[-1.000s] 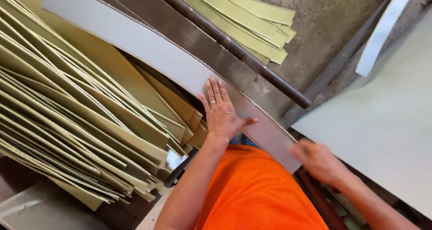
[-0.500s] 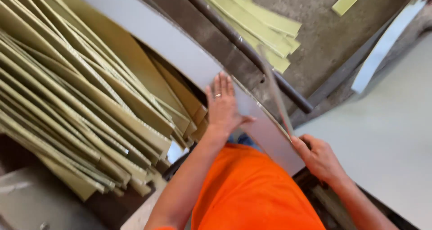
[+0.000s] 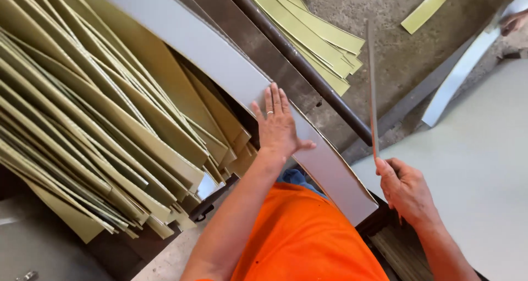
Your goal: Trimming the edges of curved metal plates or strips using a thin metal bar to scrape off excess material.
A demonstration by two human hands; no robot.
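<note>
Since the earlier frame, right hand [image 3: 406,188] has raised a thin narrow strip [image 3: 372,88] upright, edge-on to the camera; fingers closed round its lower end. Left hand [image 3: 279,128] stays flat, fingers spread, pressing the long grey sheet [image 3: 231,77] that lies across the worktop edge, beside the dark metal bar [image 3: 300,64]. Judged progress: many olive-yellow cut strips [image 3: 313,33] already lie beyond the bar, and a large fan of olive-yellow sheets [image 3: 93,132] at left appears unprocessed, so much remains.

Stacked yellow-green sheets [image 3: 82,121], dark pipe [image 3: 297,61].
</note>
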